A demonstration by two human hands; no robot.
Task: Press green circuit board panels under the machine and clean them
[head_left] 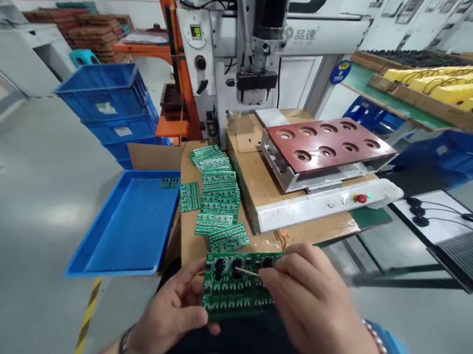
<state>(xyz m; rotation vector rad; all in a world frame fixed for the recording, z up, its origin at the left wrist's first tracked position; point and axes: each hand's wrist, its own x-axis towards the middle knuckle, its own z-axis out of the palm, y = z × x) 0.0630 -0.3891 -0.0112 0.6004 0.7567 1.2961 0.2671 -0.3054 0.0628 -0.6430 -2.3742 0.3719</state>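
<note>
A green circuit board (240, 291) with rows of small dark parts is gripped at its left edge by my left hand (175, 305), thumb on top and fingers beneath. My right hand (314, 309) pinches a thin pale stick (247, 271) over the board's upper part. The stick's tip lies at one of the round black components (237, 267); whether it touches cannot be told. My right hand hides the board's right end. Just beyond the board, several more green circuit boards (218, 192) lie overlapping on the brown worktop.
A machine head (258, 79) hangs over the bench. Below it stands a reddish fixture plate (331, 144) with round holes, behind a white control bar (326, 206) with a red button. At left are a blue tray (130, 226) holding small boards and stacked blue crates (105, 99).
</note>
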